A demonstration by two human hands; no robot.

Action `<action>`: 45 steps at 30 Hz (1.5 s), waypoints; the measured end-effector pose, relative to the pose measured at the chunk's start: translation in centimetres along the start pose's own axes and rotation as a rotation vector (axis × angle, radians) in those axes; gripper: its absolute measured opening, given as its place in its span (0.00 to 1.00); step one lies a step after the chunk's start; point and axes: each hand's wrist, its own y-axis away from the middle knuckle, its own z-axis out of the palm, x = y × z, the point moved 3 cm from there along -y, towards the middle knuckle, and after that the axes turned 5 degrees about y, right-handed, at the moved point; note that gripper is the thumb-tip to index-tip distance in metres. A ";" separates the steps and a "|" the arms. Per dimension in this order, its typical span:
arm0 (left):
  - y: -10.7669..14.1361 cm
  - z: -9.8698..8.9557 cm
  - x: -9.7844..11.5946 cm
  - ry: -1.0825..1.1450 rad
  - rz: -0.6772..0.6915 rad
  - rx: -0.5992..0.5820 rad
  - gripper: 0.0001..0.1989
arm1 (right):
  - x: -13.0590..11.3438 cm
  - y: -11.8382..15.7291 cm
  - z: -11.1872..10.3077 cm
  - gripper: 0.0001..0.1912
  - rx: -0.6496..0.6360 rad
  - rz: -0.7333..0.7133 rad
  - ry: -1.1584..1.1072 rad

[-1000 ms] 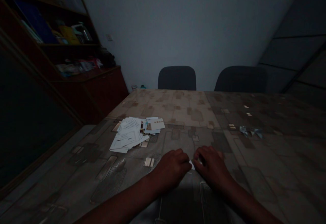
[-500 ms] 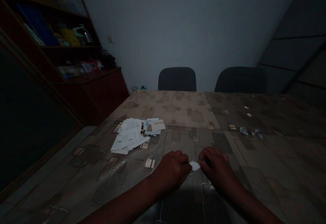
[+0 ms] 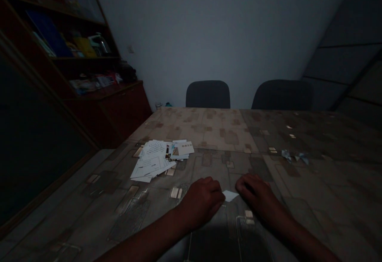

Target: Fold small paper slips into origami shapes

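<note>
A small white folded paper (image 3: 230, 195) lies between my two hands, low over the patterned tablecloth. Its left corner is pinched by the closed fingers of my left hand (image 3: 204, 199). My right hand (image 3: 254, 190) is curled at the paper's right tip, with the thumb near the forefinger; whether it touches the paper is too dark to tell. More of the paper's right side shows beside that hand.
A fanned pile of printed papers and cards (image 3: 155, 159) lies at the left on the table (image 3: 209, 123). Crumpled or folded pieces (image 3: 295, 157) sit at the right. Two dark chairs (image 3: 208, 94) stand behind; a cabinet (image 3: 119, 103) is at the left.
My right hand has shifted slightly right, away from the paper, and more of the paper's right corner is uncovered. My left hand has stayed nearly still. The view has moved a little.
</note>
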 end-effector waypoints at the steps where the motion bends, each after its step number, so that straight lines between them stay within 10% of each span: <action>1: 0.0 0.1 0.0 0.023 -0.019 0.014 0.06 | -0.1 0.0 -0.1 0.11 -0.002 0.002 -0.005; 19: -0.5 -0.4 -1.0 1.000 -0.626 0.199 0.11 | -2.2 -0.4 -1.1 0.07 -0.055 -0.101 -0.217; 32: -0.8 0.4 -0.5 1.519 -0.744 0.324 0.16 | -2.3 -0.1 -0.3 0.18 -0.071 0.181 -0.859; 45: -0.8 0.5 0.2 1.523 -0.720 0.398 0.19 | -3.1 0.2 0.6 0.20 -0.120 0.184 -0.855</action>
